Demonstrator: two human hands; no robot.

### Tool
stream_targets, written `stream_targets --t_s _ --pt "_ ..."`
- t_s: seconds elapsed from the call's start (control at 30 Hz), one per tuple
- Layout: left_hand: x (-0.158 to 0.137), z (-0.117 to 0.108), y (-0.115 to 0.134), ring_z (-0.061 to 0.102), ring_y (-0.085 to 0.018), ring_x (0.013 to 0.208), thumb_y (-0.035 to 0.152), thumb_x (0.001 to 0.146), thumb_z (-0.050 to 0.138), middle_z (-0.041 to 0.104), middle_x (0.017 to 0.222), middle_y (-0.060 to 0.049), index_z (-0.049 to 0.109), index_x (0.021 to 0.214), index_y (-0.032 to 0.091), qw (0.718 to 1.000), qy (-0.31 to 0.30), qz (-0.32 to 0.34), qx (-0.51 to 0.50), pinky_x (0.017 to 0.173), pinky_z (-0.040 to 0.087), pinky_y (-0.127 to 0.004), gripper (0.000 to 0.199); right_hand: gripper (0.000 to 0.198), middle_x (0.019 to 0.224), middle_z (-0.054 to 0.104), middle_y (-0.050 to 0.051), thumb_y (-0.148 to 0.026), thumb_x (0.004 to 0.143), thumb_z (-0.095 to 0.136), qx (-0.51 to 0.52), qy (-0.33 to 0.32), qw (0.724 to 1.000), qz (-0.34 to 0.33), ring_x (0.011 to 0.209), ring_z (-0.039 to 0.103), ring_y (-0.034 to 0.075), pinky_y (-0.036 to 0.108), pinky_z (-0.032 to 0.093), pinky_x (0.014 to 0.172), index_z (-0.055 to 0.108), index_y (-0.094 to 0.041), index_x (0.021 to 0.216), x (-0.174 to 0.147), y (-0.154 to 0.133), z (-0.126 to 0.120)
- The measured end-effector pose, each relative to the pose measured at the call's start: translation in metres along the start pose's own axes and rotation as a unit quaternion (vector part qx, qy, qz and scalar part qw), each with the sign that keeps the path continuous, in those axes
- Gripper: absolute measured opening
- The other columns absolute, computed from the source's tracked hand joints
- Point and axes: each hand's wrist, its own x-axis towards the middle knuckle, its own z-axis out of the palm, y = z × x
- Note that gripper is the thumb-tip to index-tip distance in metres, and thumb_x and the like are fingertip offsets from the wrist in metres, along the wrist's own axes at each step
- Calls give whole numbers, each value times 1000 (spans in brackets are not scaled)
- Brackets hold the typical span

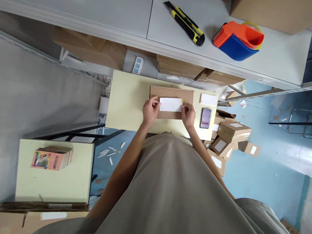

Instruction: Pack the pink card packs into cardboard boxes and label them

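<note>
A flat brown cardboard box (171,93) lies on a small pale yellow table (125,101). A white label (170,104) sits on top of the box. My left hand (150,110) pinches the label's left end and rests on the box. My right hand (188,115) pinches the label's right end, where a thin yellow strip shows. Both arms reach down from my beige-clad body, which hides the table's near edge.
A stack of white labels (209,99) and a phone (206,118) lie right of the box. Several labelled cardboard boxes (232,136) are piled on the blue floor. A yellow utility knife (185,23) and an orange-blue tape dispenser (237,40) rest on the grey shelf. Books (50,158) sit on another table.
</note>
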Motion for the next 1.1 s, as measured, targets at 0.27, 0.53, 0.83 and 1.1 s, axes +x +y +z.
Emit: stream_targets --t_s 0.27,0.53,0.83,1.1 --pt "-2 3 -1 72 -22 93 24 99 71 81 102 -5 70 131 24 1000 11 1 15 96 57 -39 32 39 98 69 9 -57 112 46 -22 14 999 -36 89 64 25 39 53 85 57 -26 91 -3 -1 2" --pt "-5 5 4 70 -23 95 23 99 71 81 103 -6 70 131 24 1000 21 -2 22 99 56 -40 32 28 101 68 10 -46 111 51 -38 4 999 -6 94 64 27 43 52 92 56 -26 92 -4 -1 5" --pt "-5 3 8 69 -25 98 24 100 69 81 104 -7 70 132 25 999 11 -6 32 101 55 -41 32 24 104 67 12 -41 110 50 -52 -6 999 7 101 63 29 46 53 97 59 -25 94 -4 -3 6" --pt "-7 3 9 68 -25 98 23 101 69 81 104 -7 70 133 24 1000 10 -12 27 101 55 -41 32 20 101 67 11 -34 109 51 -69 -11 998 -2 100 62 29 45 53 96 58 -25 93 -4 -3 7"
